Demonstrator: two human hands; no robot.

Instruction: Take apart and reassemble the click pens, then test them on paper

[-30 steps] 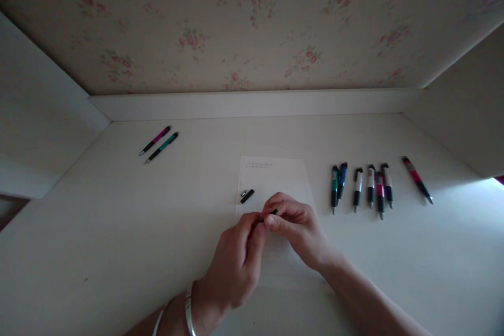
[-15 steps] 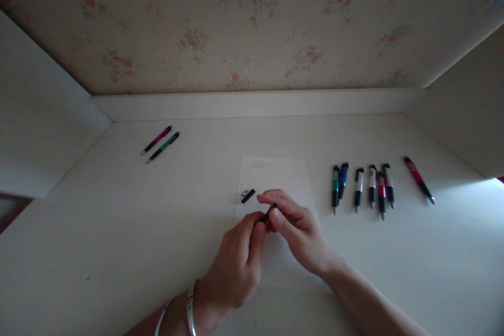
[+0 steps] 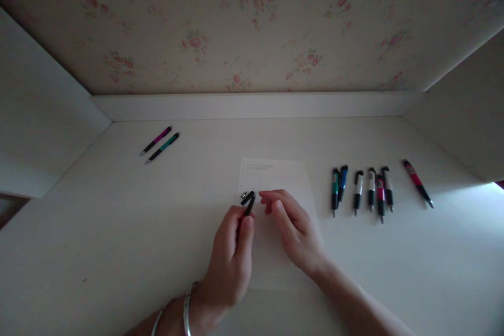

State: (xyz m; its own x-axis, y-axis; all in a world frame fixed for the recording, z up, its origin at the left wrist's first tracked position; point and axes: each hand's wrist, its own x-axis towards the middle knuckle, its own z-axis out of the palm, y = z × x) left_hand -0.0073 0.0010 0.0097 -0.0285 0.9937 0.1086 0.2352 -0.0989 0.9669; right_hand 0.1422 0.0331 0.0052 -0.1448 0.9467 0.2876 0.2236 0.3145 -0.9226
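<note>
Pinched between the thumb and fingers of my left hand (image 3: 232,257) is a black pen part (image 3: 250,206), its free end pointing up and away from me. Just beyond it, a short black piece (image 3: 245,199) and a small silver metal piece (image 3: 243,196) lie on a sheet of paper (image 3: 279,173). My right hand (image 3: 297,228) is apart from the left, over the paper, with its fingers loosely stretched toward the black pen part. Nothing shows in the right hand. The lower end of the pen part is hidden inside my left hand.
A purple pen (image 3: 156,140) and a teal pen (image 3: 163,148) lie at the far left of the white desk (image 3: 118,220). To the right, several pens stand in a loose row, among them a blue pen (image 3: 342,185). Farther right is a larger red-and-black pen (image 3: 418,184).
My right hand has let go of the black pen part and the hands have separated. My left hand has moved slightly left, turning the part more upright.
</note>
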